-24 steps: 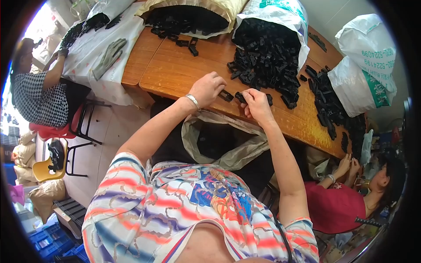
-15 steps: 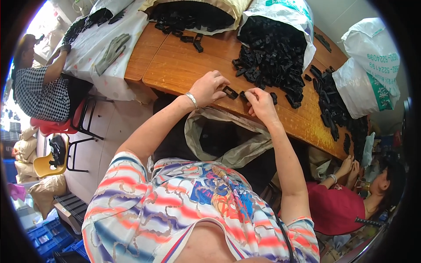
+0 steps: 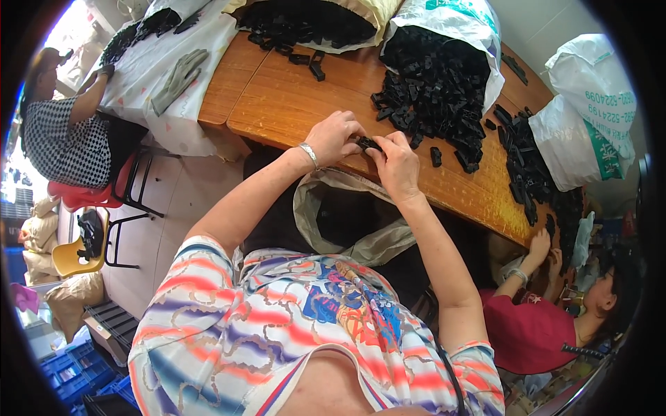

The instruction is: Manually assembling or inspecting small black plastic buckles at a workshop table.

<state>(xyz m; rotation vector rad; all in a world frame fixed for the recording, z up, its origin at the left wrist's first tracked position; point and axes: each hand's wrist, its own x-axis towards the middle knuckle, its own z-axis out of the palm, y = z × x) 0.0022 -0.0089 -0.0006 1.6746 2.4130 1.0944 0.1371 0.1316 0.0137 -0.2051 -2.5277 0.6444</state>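
Note:
At the wooden table's front edge, a small black plastic part [image 3: 365, 143] is pinched between the fingertips of both my hands. My left hand [image 3: 334, 141], with a silver bracelet at the wrist, is closed on its left end. From the other side my right hand [image 3: 397, 165] grips it with thumb and fingers. The fingers partly cover the part, so its exact shape cannot be made out. Beyond my right hand, a heap of similar black plastic parts [image 3: 433, 90] spills from a white sack [image 3: 494, 83]. One loose black part [image 3: 436, 157] lies near that hand.
An open sack [image 3: 305, 208] sits below the table edge at my lap. Another paper sack [image 3: 383, 21] of black parts lies at the back of the wooden table [image 3: 277, 104]. A co-worker in red [image 3: 531, 326] handles parts at right; another person [image 3: 69, 139] sits left by a grey glove [image 3: 179, 82].
My right hand has moved left to meet my left hand, and both now grip at one spot. Before, they held separate black pieces slightly apart. The co-worker's hands at right have shifted.

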